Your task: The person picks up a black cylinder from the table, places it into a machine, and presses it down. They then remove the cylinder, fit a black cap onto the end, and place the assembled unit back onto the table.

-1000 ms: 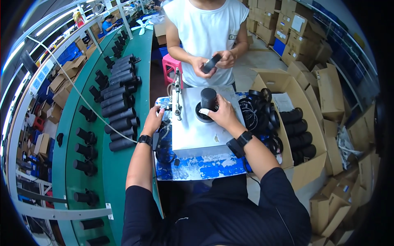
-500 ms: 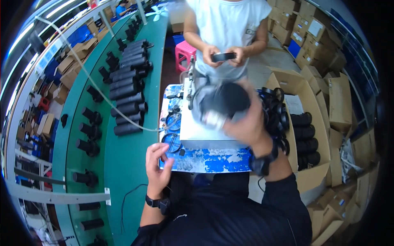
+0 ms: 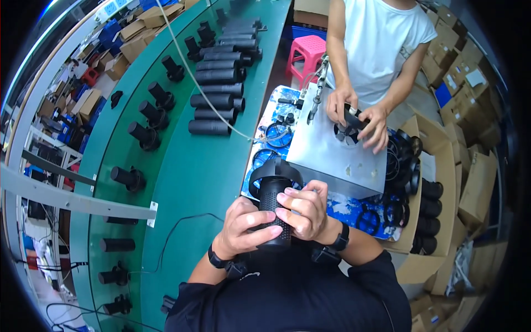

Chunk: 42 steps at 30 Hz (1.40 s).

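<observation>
Left hand (image 3: 246, 226) and right hand (image 3: 305, 211): fingers wrapped on a black cylinder (image 3: 270, 195), wall dimpled, held by the table's (image 3: 344, 211) near edge. Broad smooth ring (image 3: 293, 175) at its far end. Table: patchy blue paint, flat-topped metal box (image 3: 332, 161). Leftward: matte tubes (image 3: 212, 101), green bench (image 3: 185, 202).

Head-worn fisheye, looking down at hands (image 3: 242, 227), near

Left grip (image 3: 246, 228), right grip (image 3: 305, 211) curled, close together before torso (image 3: 298, 293); forearms (image 3: 358, 247) angled inward.
</observation>
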Each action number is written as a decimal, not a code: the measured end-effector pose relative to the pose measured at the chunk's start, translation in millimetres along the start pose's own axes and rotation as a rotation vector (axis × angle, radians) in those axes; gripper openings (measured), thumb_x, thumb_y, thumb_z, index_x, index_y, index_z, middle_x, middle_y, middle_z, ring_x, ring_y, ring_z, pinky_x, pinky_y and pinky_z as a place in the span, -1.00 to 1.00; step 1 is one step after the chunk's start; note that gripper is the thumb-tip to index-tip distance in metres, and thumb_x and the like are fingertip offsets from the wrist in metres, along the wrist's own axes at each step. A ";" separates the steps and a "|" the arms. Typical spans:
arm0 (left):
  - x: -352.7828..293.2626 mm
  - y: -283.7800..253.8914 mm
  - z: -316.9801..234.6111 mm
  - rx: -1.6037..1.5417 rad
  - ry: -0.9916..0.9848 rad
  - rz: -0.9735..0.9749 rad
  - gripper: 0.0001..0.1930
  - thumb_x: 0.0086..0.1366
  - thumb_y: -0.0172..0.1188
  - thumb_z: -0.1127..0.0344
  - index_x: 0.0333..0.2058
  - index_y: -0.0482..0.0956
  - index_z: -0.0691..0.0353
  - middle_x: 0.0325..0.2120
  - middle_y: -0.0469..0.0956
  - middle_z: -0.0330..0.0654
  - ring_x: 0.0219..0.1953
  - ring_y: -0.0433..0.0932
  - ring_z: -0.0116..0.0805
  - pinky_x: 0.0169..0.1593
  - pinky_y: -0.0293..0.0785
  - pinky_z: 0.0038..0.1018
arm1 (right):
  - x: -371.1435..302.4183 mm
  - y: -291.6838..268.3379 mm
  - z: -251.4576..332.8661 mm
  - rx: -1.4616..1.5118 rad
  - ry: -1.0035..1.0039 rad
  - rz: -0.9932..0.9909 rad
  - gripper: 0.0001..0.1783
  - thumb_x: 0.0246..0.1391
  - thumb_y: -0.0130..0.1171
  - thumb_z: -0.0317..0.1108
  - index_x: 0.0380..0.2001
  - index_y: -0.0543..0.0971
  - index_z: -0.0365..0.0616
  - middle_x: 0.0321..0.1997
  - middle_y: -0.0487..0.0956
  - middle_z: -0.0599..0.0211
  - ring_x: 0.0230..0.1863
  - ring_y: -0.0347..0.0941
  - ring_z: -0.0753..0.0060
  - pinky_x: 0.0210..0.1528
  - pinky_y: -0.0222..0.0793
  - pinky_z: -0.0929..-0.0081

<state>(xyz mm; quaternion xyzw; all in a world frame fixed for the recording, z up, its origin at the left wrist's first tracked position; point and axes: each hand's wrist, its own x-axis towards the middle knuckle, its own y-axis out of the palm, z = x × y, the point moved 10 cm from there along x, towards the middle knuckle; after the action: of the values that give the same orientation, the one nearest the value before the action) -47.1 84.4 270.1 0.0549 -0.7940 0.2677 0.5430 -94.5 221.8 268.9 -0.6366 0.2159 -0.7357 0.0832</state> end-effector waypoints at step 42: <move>-146.5 -372.0 373.4 1.440 -1.365 0.220 -0.45 0.34 0.41 0.01 0.25 0.58 0.02 0.20 0.55 -0.02 0.25 0.56 0.06 0.28 0.35 0.13 | -248.9 106.8 -121.3 0.499 1.052 0.384 -0.93 0.17 0.37 -0.54 -0.30 0.66 -0.20 -0.34 0.60 0.42 -0.40 0.49 0.64 -0.35 0.38 0.64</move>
<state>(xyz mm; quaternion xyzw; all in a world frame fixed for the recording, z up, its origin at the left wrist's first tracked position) -158.3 -442.8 175.8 0.4394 -0.5850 0.6452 -0.2201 -185.0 251.0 -12.2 -0.0991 0.1600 -0.9515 0.2434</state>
